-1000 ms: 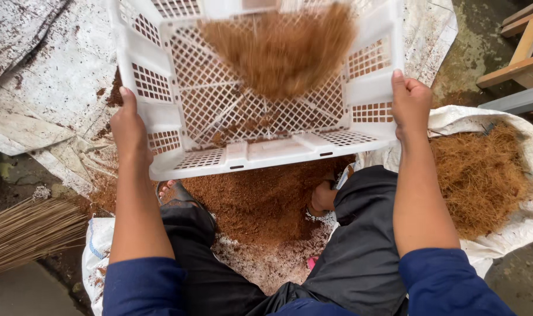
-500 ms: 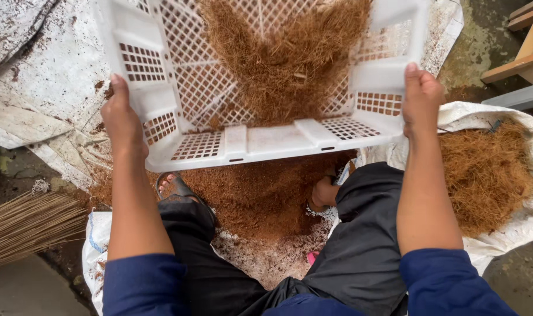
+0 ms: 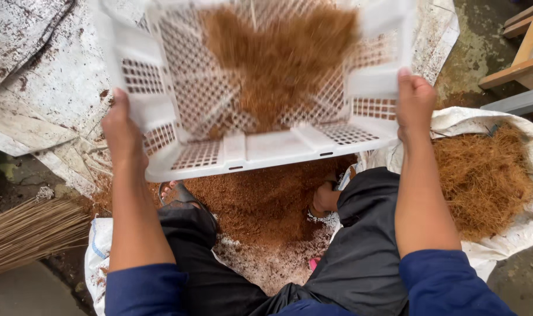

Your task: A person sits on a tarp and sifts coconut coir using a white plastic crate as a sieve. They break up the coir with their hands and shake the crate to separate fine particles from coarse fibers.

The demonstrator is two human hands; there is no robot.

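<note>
Currently: white lattice crate (image 3: 249,149) — raised above my knees, left hand (image 3: 123,131) and right hand (image 3: 414,99) clamped on its side rims. Contents: loose brown fibre (image 3: 278,52) (light, springy, I judge). Crate stiff; rims grip best. Sifted dust pile (image 3: 266,202) below — sack of fibre (image 3: 483,175) alongside.
</note>
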